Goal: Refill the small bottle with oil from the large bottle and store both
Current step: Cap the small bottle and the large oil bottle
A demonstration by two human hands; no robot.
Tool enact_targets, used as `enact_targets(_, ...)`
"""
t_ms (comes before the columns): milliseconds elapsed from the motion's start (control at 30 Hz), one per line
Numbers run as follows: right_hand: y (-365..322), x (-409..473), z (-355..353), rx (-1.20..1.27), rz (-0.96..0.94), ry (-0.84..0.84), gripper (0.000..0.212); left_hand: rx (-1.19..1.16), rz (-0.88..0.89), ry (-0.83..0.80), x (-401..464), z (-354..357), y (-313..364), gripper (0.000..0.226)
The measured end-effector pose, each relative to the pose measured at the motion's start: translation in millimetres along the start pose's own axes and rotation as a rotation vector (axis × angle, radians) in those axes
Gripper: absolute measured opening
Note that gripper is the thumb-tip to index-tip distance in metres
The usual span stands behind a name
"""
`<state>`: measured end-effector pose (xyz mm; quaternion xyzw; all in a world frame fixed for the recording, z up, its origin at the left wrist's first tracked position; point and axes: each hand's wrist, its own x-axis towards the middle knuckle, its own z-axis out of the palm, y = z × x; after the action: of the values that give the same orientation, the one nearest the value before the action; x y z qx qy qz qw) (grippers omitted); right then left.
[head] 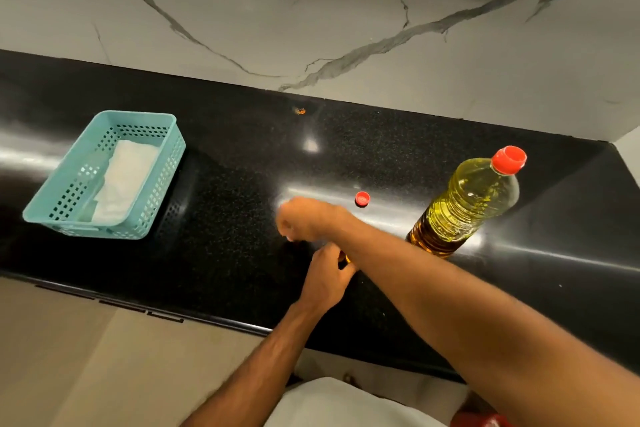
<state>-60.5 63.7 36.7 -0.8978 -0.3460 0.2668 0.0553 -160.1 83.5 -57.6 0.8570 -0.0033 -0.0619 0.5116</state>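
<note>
Black surface (225, 184) under me, teal basket (104, 173) far left, big bottle (467, 201) standing capped at right. My left hand (327, 277) grips the small bottle (343, 257) — nearly hidden; right hand (304, 220) curled above it, grip unclear. Loose red cap (362, 199) lies beside.

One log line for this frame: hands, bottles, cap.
left hand: grips small bottle, mostly hidden | right hand: above it | large yellow oil bottle: capped, upright | loose red cap: on counter

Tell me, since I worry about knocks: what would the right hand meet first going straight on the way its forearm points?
Likely the teal basket, across bare counter. The right hand points leftward; height is unclear.
</note>
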Motion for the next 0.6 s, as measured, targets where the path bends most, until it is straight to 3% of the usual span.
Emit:
enact_targets(100, 18, -41, -30, 0.512, -0.031, 0.156, 0.022, -0.059, 0.034, -0.063, 6, 0, 2, 0.033)
enact_targets(233, 49, -105, -29, 1.061, 0.072, 0.550, 0.016, -0.081, 0.061, -0.070, 6, 0, 1, 0.039)
enact_targets(333, 60, -125, 7, 1.204, 0.167, 0.783, 0.016, -0.126, 0.084, -0.058, 4, 0, 1, 0.035)
enact_targets(600, 51, -118, 86, 1.401, 0.197, 0.971, 0.012, -0.162, 0.116, -0.046, 3, -1, 7, 0.044)
